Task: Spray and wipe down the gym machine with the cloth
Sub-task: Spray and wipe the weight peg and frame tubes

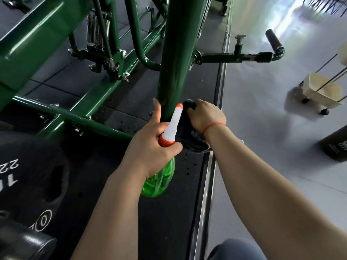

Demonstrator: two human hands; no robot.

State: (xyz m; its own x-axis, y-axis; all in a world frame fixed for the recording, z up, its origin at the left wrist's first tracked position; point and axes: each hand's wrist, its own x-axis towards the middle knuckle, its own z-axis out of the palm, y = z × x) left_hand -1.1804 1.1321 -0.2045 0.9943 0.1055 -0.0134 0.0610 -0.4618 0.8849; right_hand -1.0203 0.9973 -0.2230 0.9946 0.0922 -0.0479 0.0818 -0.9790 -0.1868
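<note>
Gym machine (37,44): glossy green tubular frame, upright post (174,53) central. Cloth (185,131): dark, bunched, pressed against the post's lower right side. Spray bottle (159,178): translucent green, white-and-orange head, tilted, just beside the post

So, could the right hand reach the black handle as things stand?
Probably yes: nothing stands between the right hand, gripping the cloth at the post, and the handle, though a stretch seems needed.
</note>
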